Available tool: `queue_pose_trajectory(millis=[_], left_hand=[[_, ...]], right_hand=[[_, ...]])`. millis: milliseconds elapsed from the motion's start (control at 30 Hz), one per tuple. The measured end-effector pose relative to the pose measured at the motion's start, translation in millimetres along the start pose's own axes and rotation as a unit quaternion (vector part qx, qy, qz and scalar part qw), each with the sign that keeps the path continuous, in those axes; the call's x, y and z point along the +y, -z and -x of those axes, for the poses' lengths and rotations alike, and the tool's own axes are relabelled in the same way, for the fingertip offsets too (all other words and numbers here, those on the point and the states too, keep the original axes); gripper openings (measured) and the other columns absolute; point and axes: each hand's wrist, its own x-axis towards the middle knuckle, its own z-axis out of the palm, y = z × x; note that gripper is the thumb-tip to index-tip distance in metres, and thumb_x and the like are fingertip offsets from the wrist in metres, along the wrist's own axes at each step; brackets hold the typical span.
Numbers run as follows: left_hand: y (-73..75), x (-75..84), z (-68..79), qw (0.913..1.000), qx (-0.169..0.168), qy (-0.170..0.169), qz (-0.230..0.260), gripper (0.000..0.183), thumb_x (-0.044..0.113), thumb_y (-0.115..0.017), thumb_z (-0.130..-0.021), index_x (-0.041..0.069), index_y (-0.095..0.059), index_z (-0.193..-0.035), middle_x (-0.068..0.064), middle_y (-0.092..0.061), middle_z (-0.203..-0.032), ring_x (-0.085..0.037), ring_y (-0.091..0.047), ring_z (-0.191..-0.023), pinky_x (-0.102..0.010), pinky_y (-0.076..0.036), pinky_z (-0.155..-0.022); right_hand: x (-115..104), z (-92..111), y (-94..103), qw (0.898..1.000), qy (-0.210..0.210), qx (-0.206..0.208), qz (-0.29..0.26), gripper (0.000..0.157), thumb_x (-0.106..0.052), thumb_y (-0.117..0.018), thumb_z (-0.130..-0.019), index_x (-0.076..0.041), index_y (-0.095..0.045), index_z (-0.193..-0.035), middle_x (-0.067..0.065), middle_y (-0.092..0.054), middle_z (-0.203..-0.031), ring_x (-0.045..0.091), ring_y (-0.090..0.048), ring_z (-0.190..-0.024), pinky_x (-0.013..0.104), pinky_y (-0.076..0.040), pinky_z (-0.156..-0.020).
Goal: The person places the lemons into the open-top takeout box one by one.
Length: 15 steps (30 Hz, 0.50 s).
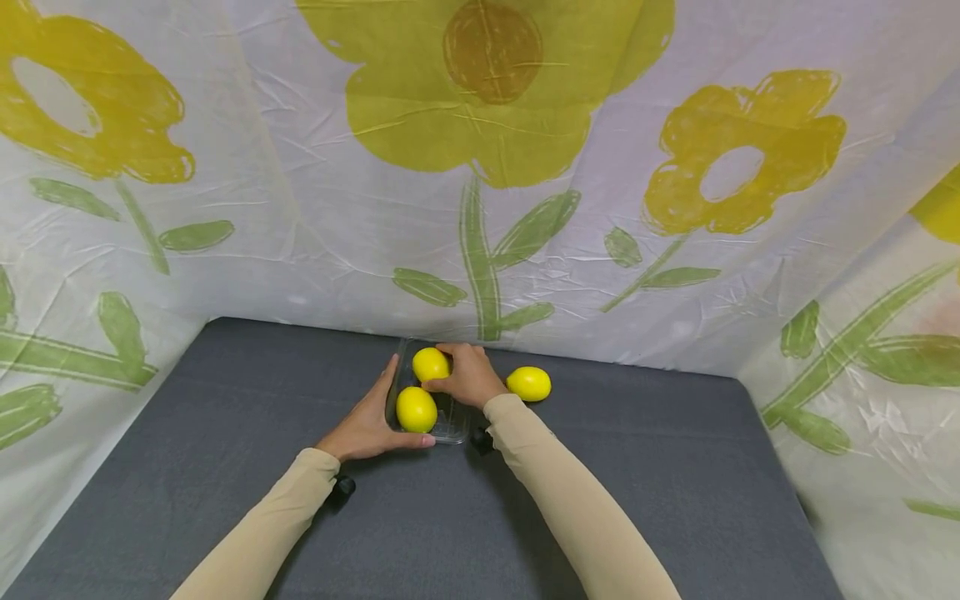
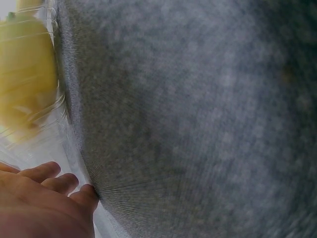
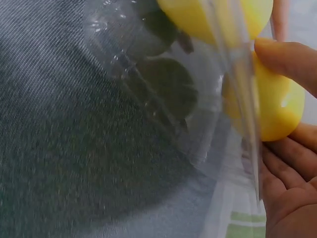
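A clear plastic container (image 1: 452, 432) sits near the far edge of the dark table, with two yellow lemons in it. My right hand (image 1: 472, 377) reaches in from the right and grips the far lemon (image 1: 429, 364) between thumb and fingers; the right wrist view shows this lemon (image 3: 282, 109) beyond the clear wall. The near lemon (image 1: 416, 410) lies at the container's front left. My left hand (image 1: 363, 427) braces the container, its fingers extended along the left side and the thumb across the front edge. In the left wrist view, those fingertips (image 2: 85, 196) touch near the container's base.
A third lemon (image 1: 529, 384) lies on the table just right of my right hand. The grey cloth-covered table (image 1: 637, 475) extends to both sides. A white curtain (image 1: 300, 142) printed with yellow flowers hangs behind and beside it.
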Motion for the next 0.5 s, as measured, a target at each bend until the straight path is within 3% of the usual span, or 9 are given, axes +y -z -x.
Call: queue_pose_trajectory(millis=[500], left_hand=[[0.5, -0.4, 0.2, 1.0, -0.002, -0.001, -0.001, 0.142, 0.056, -0.089, -0.071, 0.017, 0.012, -0.163, -0.017, 0.004, -0.169, -0.044, -0.009, -0.152, -0.068, -0.023, -0.115]], right_hand=[[-5.8, -5.5, -6.3, 0.999, -0.002, -0.012, 0.038, 0.069, -0.03, -0.083, -0.088, -0.004, -0.055, -0.146, 0.012, -0.062, -0.137, 0.035, -0.054, -0.119, 0.043, -0.053, -0.092]])
